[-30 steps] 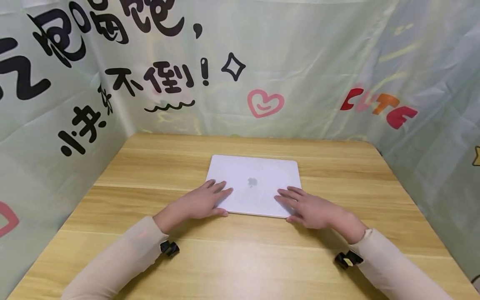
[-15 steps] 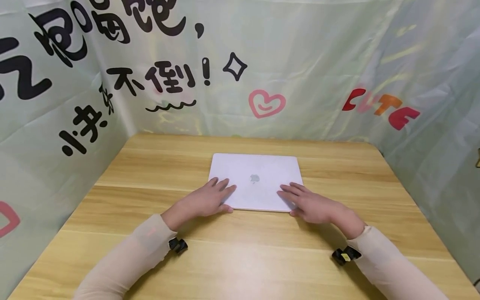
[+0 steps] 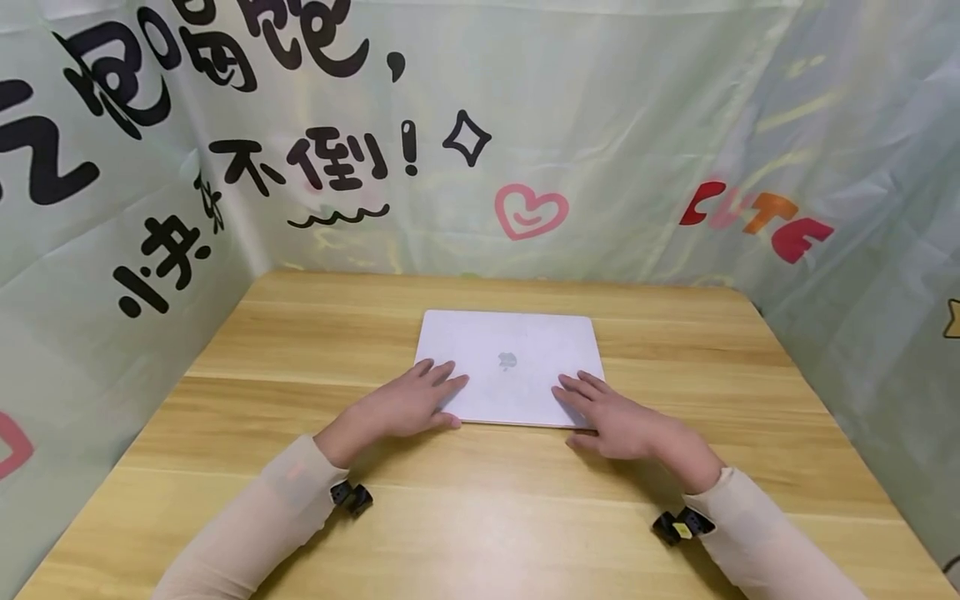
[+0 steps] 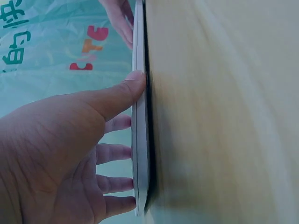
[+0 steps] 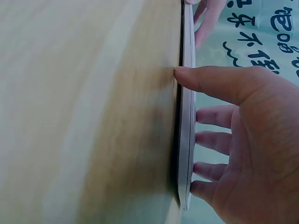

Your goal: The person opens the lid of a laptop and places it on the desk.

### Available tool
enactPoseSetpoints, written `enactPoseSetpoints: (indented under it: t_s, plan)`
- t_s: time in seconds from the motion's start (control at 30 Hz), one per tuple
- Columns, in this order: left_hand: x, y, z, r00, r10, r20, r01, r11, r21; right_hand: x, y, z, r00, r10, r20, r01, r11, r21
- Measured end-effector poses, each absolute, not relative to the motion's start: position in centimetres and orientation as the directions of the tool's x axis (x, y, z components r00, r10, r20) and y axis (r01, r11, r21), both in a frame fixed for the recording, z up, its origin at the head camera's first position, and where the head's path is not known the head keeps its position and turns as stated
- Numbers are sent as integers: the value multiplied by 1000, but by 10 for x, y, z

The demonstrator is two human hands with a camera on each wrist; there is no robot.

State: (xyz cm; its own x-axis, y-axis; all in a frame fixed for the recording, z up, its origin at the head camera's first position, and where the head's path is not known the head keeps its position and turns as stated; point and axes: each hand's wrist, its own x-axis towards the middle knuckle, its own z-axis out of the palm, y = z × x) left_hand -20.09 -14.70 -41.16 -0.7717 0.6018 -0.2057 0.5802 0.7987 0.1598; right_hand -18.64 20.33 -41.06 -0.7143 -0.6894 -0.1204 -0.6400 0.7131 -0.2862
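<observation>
A closed silver laptop with an apple logo lies flat on the wooden table, its front edge toward me. My left hand rests on its front left corner. In the left wrist view its fingertips touch the lid, and the thumb lies against the front edge. At the front right corner, my right hand touches the lid with extended fingers. The right wrist view shows that thumb crossing the front edge, its tip over the table side; whether it touches the laptop I cannot tell.
The wooden table spreads around the laptop on all sides. Printed cloth hangs behind it and along both sides. A small black device sits at each wrist, under the light sleeves.
The laptop has turned slightly, its right end now a little farther from me, and both hands went along with it. My right thumb has slid off the front edge toward me.
</observation>
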Motion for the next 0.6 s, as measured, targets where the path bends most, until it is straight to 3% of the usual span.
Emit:
enactPoseSetpoints:
  t_s: [0.6]
  plan:
    - [-186, -146, -412, -759, 629, -167, 606, 777, 171, -183, 200, -408, -745, -663, -71, -625, 732, -272]
